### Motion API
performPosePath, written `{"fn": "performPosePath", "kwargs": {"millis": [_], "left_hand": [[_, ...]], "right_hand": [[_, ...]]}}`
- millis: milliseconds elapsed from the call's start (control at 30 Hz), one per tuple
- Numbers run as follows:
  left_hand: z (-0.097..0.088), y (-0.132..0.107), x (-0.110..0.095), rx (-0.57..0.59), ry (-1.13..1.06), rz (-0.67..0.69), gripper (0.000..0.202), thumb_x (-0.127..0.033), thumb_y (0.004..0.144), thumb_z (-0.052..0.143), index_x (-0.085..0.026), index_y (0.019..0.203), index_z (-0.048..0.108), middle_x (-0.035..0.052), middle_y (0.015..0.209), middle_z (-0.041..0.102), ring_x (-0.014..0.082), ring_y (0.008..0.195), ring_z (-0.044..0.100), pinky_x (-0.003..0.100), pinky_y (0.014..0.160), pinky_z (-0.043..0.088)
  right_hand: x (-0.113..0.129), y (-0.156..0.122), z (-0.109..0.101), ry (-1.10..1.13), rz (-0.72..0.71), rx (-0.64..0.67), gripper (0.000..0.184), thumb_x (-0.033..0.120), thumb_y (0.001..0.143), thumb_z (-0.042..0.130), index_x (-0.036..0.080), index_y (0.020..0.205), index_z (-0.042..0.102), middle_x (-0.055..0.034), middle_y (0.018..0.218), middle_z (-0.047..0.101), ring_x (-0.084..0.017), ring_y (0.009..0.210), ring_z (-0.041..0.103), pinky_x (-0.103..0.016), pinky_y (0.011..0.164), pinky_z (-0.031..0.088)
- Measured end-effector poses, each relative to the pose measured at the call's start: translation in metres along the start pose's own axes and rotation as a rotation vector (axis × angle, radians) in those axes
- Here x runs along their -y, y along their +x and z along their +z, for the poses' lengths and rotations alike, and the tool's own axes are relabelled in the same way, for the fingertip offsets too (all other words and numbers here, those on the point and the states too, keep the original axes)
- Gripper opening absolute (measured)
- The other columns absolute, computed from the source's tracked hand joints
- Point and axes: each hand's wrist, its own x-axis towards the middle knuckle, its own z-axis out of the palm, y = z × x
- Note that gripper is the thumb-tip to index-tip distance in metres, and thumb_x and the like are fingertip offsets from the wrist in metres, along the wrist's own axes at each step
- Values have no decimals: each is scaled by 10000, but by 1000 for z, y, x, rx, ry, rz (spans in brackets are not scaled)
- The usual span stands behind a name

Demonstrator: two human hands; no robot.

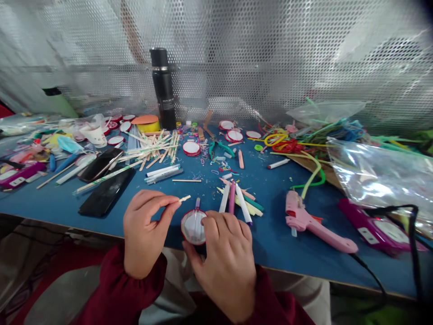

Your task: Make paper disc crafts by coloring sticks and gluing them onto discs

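Observation:
My left hand (pixel 149 228) pinches a short pale wooden stick piece (pixel 185 198) between thumb and forefinger, its tip pointing right. Close beside it, at the table's front edge, my right hand (pixel 225 253) grips a small round white disc with a red rim (pixel 193 227), thumb below and fingers over its right side. A clear strip with a purplish end (pixel 197 204) lies across the disc and sticks out past its far rim. Just beyond my right hand several markers (pixel 232 197) lie fanned out. A thin wooden stick (pixel 186 180) rests on the blue table ahead.
A pink glue gun (pixel 314 223) lies at right, its cord hanging over the edge near a purple power strip (pixel 375 228). Two phones (pixel 106 192) and many craft sticks (pixel 158 149) are at left. A black bottle (pixel 163 90) stands behind, before a perforated metal screen (pixel 237 54). Teal pliers (pixel 220 148) lie mid-table.

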Motion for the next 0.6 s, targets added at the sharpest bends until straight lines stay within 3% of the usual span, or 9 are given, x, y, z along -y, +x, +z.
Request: {"fn": "performPosePath", "kwargs": {"millis": [233, 367, 600], "left_hand": [[3, 2, 2, 1, 3, -17, 74, -200, 907, 729, -215, 853, 777, 29, 864, 740, 168, 833, 654, 307, 756, 518], [10, 4, 0, 17, -14, -13, 83, -220, 909, 729, -218, 844, 781, 32, 854, 745, 174, 841, 663, 315, 768, 525], [22, 8, -6, 69, -34, 48, 99, -238, 917, 720, -232, 844, 787, 36, 842, 763, 180, 813, 672, 336, 789, 536]], "right_hand": [[-18, -6, -13, 67, -34, -99, 281, 384, 873, 710, 224, 1074, 598, -104, 1236, 726, -317, 1107, 640, -491, 995, 401], [-33, -11, -18, 117, -164, -164, 283, 345, 887, 705, 217, 1103, 575, -121, 1276, 716, -297, 1121, 653, -469, 978, 445], [-36, -12, -18, 164, -203, -205, 296, 339, 866, 716, 216, 1089, 566, -126, 1257, 736, -286, 1080, 665, -463, 947, 471]]}}
